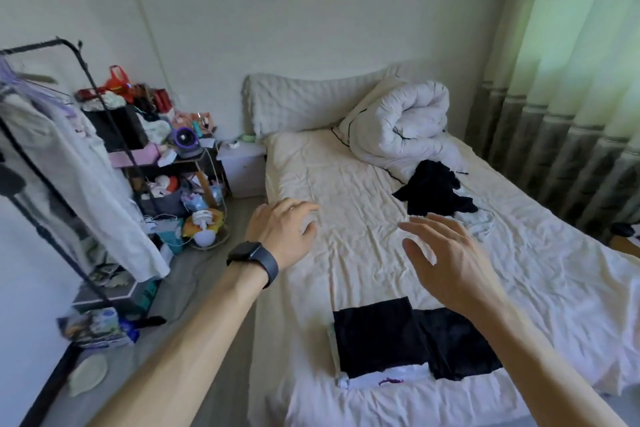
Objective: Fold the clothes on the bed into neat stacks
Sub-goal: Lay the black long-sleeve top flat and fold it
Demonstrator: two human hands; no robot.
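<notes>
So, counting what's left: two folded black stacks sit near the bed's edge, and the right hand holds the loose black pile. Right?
No: the head view shows the right hand open and empty; the loose black pile lies on the sheet beside the duvet.

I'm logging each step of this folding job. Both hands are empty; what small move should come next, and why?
Probably reach the right hand forward to the crumpled black pile beside the duvet. Both it and the left hand are open and empty, folded black stacks already lie at the near edge, and that pile is unfolded.
</notes>
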